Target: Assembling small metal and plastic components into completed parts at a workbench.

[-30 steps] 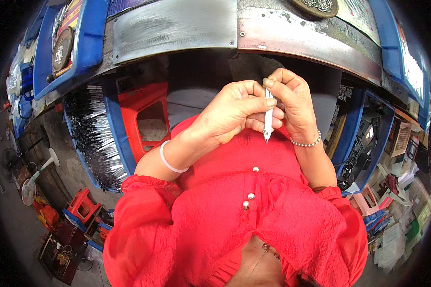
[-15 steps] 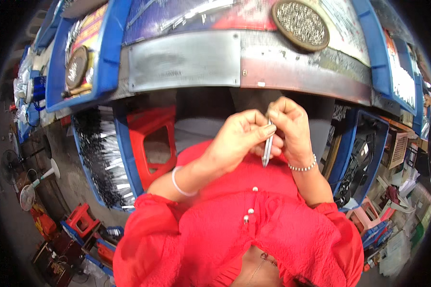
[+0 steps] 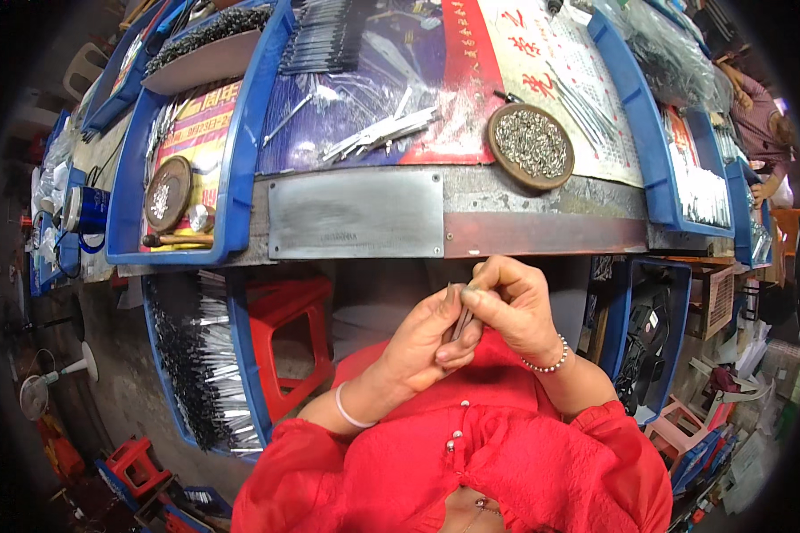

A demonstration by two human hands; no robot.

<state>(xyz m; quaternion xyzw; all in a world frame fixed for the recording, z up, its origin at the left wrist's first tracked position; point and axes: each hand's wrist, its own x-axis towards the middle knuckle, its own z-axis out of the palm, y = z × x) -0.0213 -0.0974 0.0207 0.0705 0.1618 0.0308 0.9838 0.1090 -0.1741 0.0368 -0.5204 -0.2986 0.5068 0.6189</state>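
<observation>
Close together in front of my red blouse, both hands work on a slim silver metal piece. My left hand holds its shaft between thumb and fingers. Thumb and index of my right hand pinch its upper end, and the fingertips cover that end. Its exact kind cannot be made out. Beyond the hands, a grey metal plate is fixed along the bench edge. On the bench stands a round brown bowl filled with small silver parts, and several thin silver rods lie in a loose pile.
A blue tray at left holds a smaller bowl; another blue tray stands at right. Below the bench are a red stool, a bin of silver-and-black rods and a bin of black parts. A person sits far right.
More of the bench top has come into view, and the hands sit lower in the picture. The silver piece, earlier pointing down below the fingers, is now mostly hidden between both hands.
</observation>
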